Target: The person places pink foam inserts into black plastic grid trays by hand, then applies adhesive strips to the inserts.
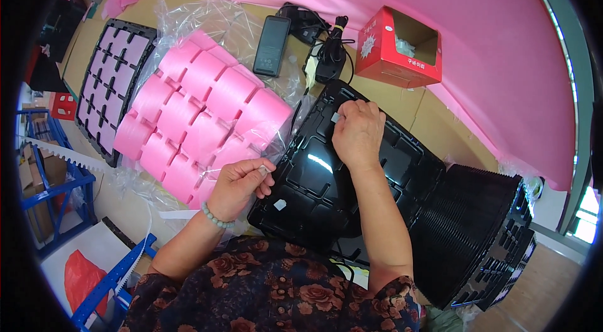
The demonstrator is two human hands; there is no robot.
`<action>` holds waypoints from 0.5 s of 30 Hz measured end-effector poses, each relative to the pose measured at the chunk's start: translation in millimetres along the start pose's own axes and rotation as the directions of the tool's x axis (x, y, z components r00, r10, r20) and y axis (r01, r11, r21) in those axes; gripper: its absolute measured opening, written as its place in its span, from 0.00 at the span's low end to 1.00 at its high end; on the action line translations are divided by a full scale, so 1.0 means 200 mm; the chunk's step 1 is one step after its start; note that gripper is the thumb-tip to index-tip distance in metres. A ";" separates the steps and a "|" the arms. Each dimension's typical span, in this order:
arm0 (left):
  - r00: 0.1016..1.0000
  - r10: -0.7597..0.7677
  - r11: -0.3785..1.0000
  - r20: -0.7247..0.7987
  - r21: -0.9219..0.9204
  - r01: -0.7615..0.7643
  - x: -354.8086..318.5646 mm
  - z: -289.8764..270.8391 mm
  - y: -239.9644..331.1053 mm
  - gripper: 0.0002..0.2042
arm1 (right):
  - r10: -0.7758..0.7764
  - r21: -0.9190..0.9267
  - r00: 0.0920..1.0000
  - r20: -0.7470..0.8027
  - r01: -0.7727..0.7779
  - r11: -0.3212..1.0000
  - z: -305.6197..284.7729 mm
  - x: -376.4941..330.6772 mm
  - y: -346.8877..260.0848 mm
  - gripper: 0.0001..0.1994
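Observation:
A glossy black molded plastic tray [308, 187] with raised compartments lies at a slant in front of me. My right hand [359, 134] rests over its far part, fingers curled together, and a small white piece [336, 117] shows at the fingertips against the tray. By the tray's left edge, my left hand [242, 186] pinches a small whitish scrap [264, 170] between thumb and forefinger. Another small white square [280, 204] lies on the tray's near left part. Just left of the tray are stacked pink foam sheets [201, 115] with slots, partly in clear plastic.
A tall stack of black trays [468, 225] leans at the right. Far left lies a black tray with pinkish inserts [116, 81]. Behind are a phone [272, 46], black adapters with cables [330, 59] and an open red box [399, 49]. Blue racks [56, 187] stand lower left.

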State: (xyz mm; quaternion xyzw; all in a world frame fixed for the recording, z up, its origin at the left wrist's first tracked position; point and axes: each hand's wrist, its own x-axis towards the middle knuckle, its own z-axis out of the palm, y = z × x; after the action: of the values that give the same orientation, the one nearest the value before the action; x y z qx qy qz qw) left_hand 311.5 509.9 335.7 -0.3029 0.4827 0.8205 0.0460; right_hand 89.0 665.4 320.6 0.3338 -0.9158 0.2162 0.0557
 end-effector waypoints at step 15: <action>0.974 -0.118 0.992 0.193 0.074 0.106 -0.07 0.15 -0.01 0.12 | -0.006 0.503 0.995 0.097 -0.044 0.863 -0.26 -0.53 -0.41 0.05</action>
State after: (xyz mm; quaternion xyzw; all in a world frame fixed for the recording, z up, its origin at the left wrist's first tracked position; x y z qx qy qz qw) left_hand 310.0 539.1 353.7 -0.2453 0.4837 0.8268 0.1495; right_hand 220.8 694.7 370.3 0.3375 -0.8323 0.4326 -0.0792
